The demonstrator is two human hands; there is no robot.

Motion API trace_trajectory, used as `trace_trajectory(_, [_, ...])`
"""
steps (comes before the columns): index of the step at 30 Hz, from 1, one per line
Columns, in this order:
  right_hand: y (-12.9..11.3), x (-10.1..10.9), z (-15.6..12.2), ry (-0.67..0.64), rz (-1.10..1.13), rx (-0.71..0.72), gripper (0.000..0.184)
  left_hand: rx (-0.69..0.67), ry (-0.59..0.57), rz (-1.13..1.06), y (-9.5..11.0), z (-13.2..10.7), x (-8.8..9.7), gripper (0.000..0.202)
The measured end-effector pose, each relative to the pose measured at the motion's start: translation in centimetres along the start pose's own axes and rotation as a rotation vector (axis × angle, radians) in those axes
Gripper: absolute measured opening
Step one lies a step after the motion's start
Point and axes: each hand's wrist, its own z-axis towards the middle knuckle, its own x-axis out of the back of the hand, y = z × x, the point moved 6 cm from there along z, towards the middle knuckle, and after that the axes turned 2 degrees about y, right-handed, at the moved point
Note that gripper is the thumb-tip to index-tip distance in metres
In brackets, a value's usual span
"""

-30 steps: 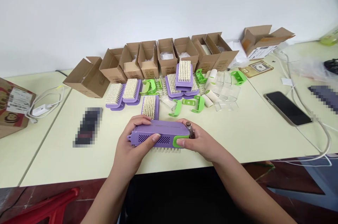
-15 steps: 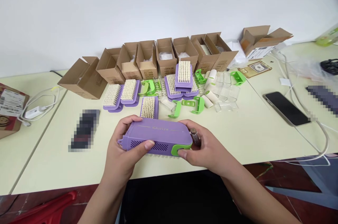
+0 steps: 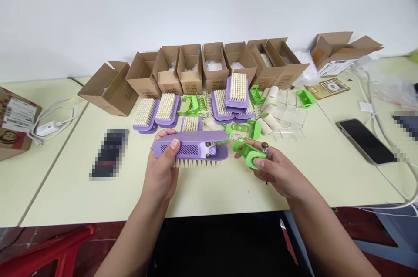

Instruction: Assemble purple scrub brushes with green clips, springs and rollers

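Both hands (image 3: 162, 166) (image 3: 277, 169) angle inward, thumbs (image 3: 171, 149) nearside, hidden fingers probably curled.

Plain black clothing (image 3: 225, 242) shows at six o'clock; both forearms (image 3: 323, 224), at seven and four, are bare, like the hands (image 3: 162, 172).

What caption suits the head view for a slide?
Left hand grips a purple brush, right hand a green bracket; open cardboard boxes stand behind.

Cartons (image 3: 190, 87) (open) and loose parts (image 3: 254, 130) suggest a workshop.
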Motion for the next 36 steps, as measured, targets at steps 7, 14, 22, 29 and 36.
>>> trace_trajectory(7, [0.9, 3.5, -1.1, 0.118, -0.184, -0.013, 0.068, 0.065, -0.006, -0.014, -1.3, -0.1, 0.6, 0.057])
trace_trajectory(14, [0.4, 6.8, -1.8, 0.522, -0.938, -0.085, 0.086, 0.08, 0.009, -0.041, -1.9, -0.9, 1.1, 0.053])
trace_trajectory(22, [1.6, 6.3, -1.1, 0.601, -1.095, -0.086, 0.1, 0.053, 0.015, -0.037, -1.1, -2.0, 1.5, 0.054])
trace_trajectory(29, [-0.5, 6.2, -3.0, 0.64, -0.813, 0.254, 0.077, 0.099, -0.031, -0.099, -1.7, -3.1, 1.1, 0.054])
trace_trajectory(36, [-3.7, 1.0, 0.0, -0.036, -0.447, 0.454, 0.052, 0.114, -0.08, -0.192, -1.7, -3.8, 0.6, 0.058])
